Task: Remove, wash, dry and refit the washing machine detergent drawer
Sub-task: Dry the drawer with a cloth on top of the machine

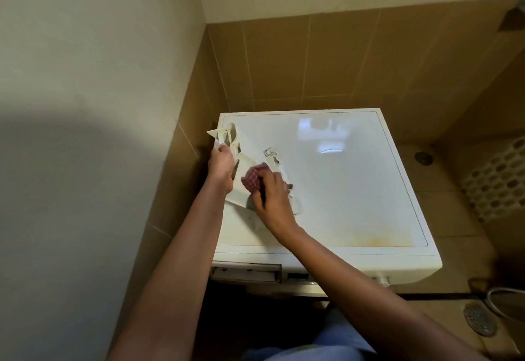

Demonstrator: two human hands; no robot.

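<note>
Left of centre, on the washing machine top point(341, 190), the left grip point(221, 166) clasps the detergent drawer point(229, 139) steady. The right grip point(271, 196) presses a bunched checked cloth point(252, 180) into it, apparently drying.

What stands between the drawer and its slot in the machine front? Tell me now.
Nothing visible. The drawer lies on the machine top, the left hand gripping its far end, the right hand holding a checked cloth against it. The slot below the front edge shows open between the forearms; its depth is hidden.
</note>
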